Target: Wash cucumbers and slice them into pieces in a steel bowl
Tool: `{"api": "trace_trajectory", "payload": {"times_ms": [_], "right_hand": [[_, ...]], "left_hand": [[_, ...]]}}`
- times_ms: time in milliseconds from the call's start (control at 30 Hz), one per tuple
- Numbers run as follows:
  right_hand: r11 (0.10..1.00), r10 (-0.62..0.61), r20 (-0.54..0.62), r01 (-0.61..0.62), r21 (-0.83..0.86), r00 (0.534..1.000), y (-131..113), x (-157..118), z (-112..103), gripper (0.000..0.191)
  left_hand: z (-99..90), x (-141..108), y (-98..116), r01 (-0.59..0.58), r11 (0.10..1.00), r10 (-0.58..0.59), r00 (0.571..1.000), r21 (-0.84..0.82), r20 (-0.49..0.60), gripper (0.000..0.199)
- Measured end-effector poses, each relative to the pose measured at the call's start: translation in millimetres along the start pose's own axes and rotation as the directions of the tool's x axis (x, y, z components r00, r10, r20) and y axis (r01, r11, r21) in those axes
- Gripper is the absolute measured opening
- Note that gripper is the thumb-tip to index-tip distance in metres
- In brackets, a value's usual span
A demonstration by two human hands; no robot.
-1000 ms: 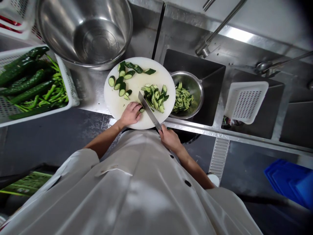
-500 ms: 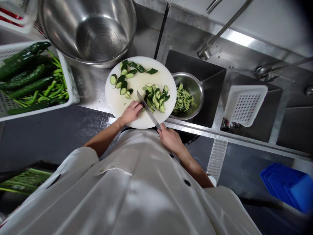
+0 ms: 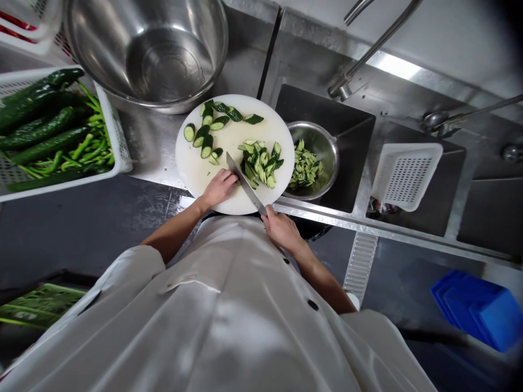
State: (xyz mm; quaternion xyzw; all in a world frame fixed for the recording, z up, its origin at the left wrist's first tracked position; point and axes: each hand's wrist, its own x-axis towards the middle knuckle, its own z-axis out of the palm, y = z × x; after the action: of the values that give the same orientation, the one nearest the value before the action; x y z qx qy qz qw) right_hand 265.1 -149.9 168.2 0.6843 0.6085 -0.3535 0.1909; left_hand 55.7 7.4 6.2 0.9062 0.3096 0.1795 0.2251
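My right hand (image 3: 281, 227) is wrapped round the handle of a knife (image 3: 246, 185), whose blade slants up and left over the round white cutting board (image 3: 229, 204). Against the blade's left side, my left hand (image 3: 221, 188) presses on the board with bent fingers; a small dark green bit of cucumber shows at its fingertips. Right of the blade lies a pile of cut cucumber pieces (image 3: 261, 163). Thicker cucumber chunks (image 3: 201, 135) lie at the board's upper left. A metal bowl (image 3: 332, 173) with sliced cucumber stands just right of the board.
A large steel basin (image 3: 163, 65) stands behind the board. At left, a white basket (image 3: 120, 144) holds whole cucumbers and green peppers. To the right are sinks, a faucet (image 3: 371, 51) and a white perforated basket (image 3: 408, 177). Blue containers (image 3: 478, 310) are at lower right.
The knife and my right hand have shifted slightly left, the blade staying beside my left fingers. My left hand has barely moved.
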Motion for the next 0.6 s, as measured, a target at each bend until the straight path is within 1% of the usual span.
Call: {"api": "trace_trajectory", "payload": {"times_ms": [100,233,367,467,600], "right_hand": [[1.000,0.007,-0.019,-0.007,-0.002,1.000,-0.9,0.2,0.3,0.041],[1.000,-0.004,-0.008,0.004,0.007,1.000,-2.5,0.3,0.5,0.039],[1.000,-0.001,-0.028,0.000,-0.010,1.000,-3.5,-1.1,1.9,0.042],[1.000,0.007,-0.009,-0.007,0.019,1.000,-5.4,2.1,2.8,0.038],[1.000,0.006,-0.019,-0.006,0.027,1.000,-6.9,4.7,-0.9,0.039]], "left_hand": [[0.8,-0.9,-0.3,-0.003,1.000,0.003,1.000,-0.003,-0.010,0.024],[2.1,-1.9,-0.7,-0.013,1.000,0.013,1.000,0.001,-0.029,0.023],[2.4,-3.2,-2.5,-0.022,1.000,0.022,0.999,0.011,-0.029,0.024],[1.8,-3.9,-3.6,-0.025,1.000,0.026,0.999,0.018,-0.028,0.026],[3.1,-4.7,-1.5,-0.029,0.999,0.030,0.999,0.022,-0.024,0.027]]}}
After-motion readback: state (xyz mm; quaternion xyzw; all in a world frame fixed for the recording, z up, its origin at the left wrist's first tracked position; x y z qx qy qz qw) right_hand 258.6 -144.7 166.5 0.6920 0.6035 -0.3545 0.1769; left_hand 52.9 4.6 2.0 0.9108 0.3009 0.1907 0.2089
